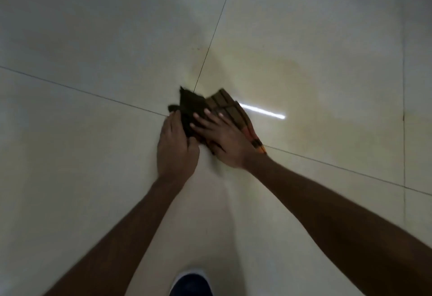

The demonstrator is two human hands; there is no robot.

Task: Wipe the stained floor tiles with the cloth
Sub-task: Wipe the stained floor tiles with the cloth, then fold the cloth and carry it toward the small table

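Blurred cloth (223,105) partly under right hand (224,141), left hand (175,150) gripping it, shoe (190,284) cropped

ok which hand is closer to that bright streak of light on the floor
Right. The right hand lies flat on the cloth, just left of and below the streak; the left hand grips the cloth's dark end, farther left.

Both bare forearms reach forward, converging. The left grip (176,148) curls round the dark striped cloth (224,105); the right grip (224,142) lies flat on it, fingers spread.
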